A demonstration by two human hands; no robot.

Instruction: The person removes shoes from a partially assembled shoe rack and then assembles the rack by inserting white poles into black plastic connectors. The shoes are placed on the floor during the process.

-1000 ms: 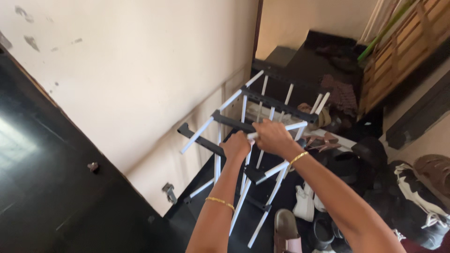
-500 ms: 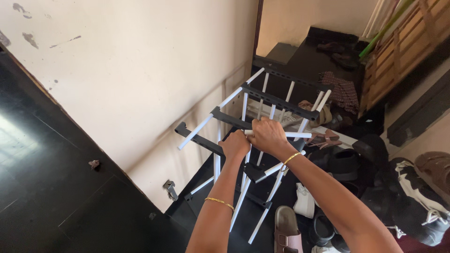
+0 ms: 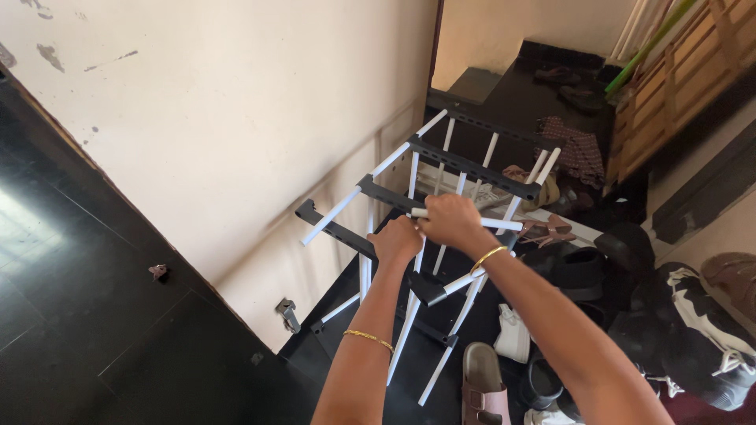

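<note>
A shoe rack frame (image 3: 370, 193) of white tubes and dark grey plastic bars stands tilted against the cream wall (image 3: 236, 118). My right hand (image 3: 451, 221) is closed around a loose white tube (image 3: 502, 225) held level across the frame's middle. My left hand (image 3: 398, 240) grips the frame right beside it, at the tube's near end. Both wrists wear thin gold bangles.
Shoes and sandals (image 3: 512, 338) lie scattered on the dark floor to the right, with a black-and-white sneaker (image 3: 701, 338) at the far right. A wooden slatted panel (image 3: 669, 86) leans at top right. A dark door (image 3: 94, 299) with a metal latch fills the left.
The white tube in my right hand has tipped from slightly raised to level. Both hands shifted a little upward with the frame; the view drifted slightly.
</note>
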